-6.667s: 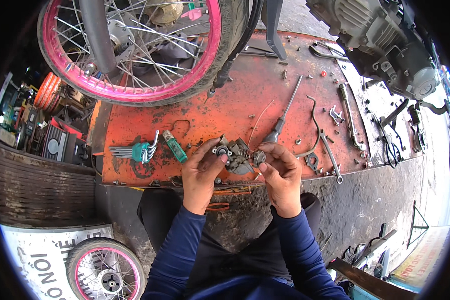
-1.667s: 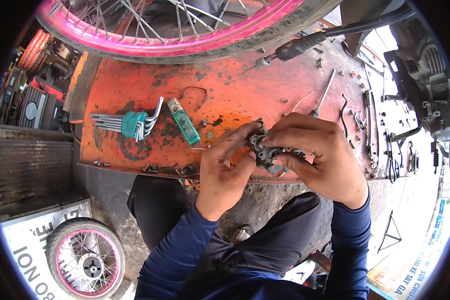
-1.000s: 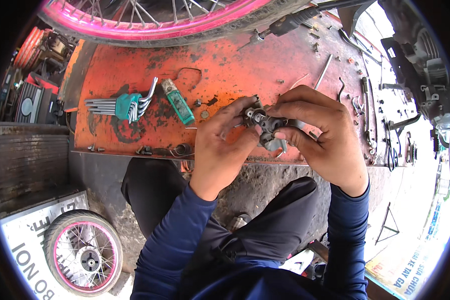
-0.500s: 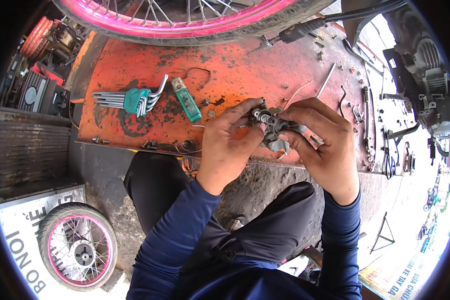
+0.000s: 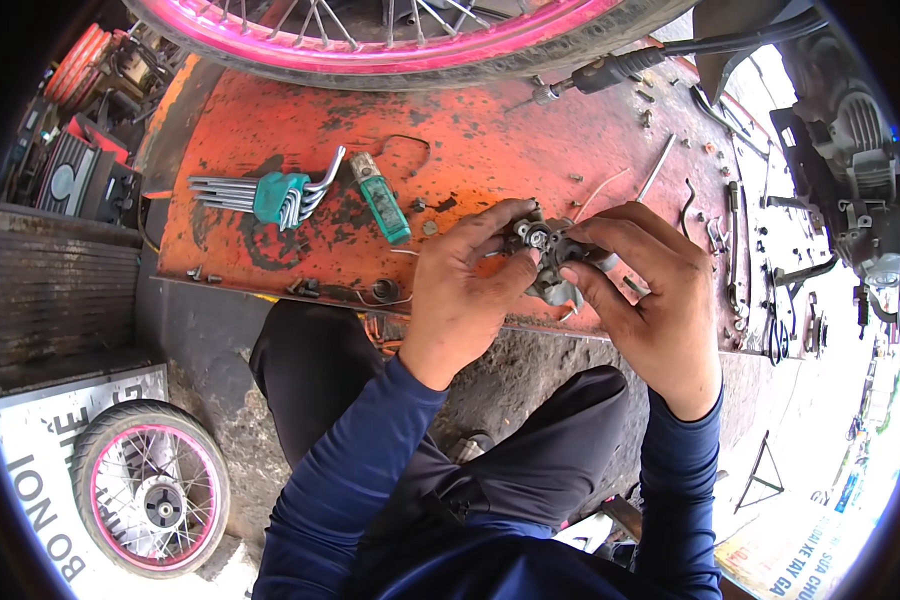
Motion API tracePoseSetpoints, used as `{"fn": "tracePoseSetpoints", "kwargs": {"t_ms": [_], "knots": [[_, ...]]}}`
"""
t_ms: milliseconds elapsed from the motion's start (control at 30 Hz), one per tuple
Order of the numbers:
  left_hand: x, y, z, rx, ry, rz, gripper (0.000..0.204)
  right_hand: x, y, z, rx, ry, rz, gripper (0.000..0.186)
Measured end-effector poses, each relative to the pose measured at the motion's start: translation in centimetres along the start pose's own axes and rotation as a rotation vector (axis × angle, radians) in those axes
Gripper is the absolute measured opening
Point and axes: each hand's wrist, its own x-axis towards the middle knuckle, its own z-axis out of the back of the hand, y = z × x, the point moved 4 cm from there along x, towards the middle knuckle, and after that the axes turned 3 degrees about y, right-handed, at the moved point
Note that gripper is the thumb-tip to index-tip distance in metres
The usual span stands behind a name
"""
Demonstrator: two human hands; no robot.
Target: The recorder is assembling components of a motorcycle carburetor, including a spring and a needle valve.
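Note:
My left hand point(image 5: 470, 290) grips a grey metal carburetor-like part point(image 5: 555, 282) above the near edge of the orange metal bench point(image 5: 290, 120), thumb against a small round fitting point(image 5: 536, 240) on it. My right hand point(image 5: 660, 300) is closed on the same part from the right, index finger and thumb pressed at a small dark piece on its side. On the bench to the left are a hex key set in a teal holder point(image 5: 278, 196) and a teal lighter-like object point(image 5: 380, 205). The underside of the held part is hidden.
A pink-rimmed wheel point(image 5: 420, 55) overhangs the bench's back, beside a cable point(image 5: 610, 70). A motorcycle engine point(image 5: 860, 140) hangs at the right above wrenches and bolts point(image 5: 735, 260). A loose wheel point(image 5: 150, 500) lies at lower left, by a ribbed metal panel point(image 5: 55, 290).
Since the oldest frame, the part has been turned and the coil spring on it shows much less. Both hands stay on it, shifting slightly; the view has tilted.

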Motion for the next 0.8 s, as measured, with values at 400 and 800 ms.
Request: {"fn": "tracePoseSetpoints", "kwargs": {"t_ms": [400, 800], "knots": [[0.16, 0.41, 0.10, 0.025, 0.012, -0.052, 0.043, -0.01, -0.14, -0.51, 0.007, -0.052, 0.042, 0.022], [0.02, -0.33, 0.00, 0.084, 0.043, -0.040, 0.042, -0.95, -0.13, -0.84, -0.068, -0.123, 0.133, 0.026]]}}
